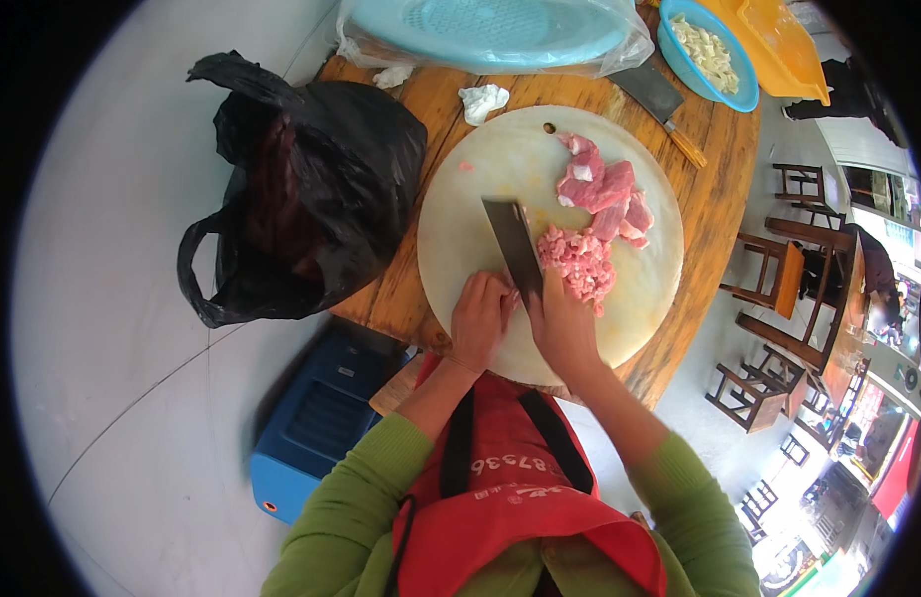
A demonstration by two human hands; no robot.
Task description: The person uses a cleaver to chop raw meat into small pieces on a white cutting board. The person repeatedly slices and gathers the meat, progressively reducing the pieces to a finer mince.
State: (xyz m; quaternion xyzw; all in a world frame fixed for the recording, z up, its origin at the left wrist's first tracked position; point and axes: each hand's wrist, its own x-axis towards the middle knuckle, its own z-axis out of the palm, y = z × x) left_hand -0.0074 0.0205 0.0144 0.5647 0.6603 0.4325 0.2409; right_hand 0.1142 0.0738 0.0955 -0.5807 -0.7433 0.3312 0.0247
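Note:
A broad-bladed cleaver is held in my right hand, its blade pointing away from me over a round white cutting board. Just left of the blade, my left hand has its fingers curled on a piece of meat, mostly hidden beneath them. Small diced pink meat lies in a heap right of the blade. Beyond the heap, larger raw meat pieces rest on the board. A tiny meat scrap sits at the board's far left.
A black plastic bag stands left on the wooden table. Crumpled tissue, a second cleaver, a blue bowl of pale food pieces and an orange basin lie beyond the board. A bagged blue basket is at the far edge.

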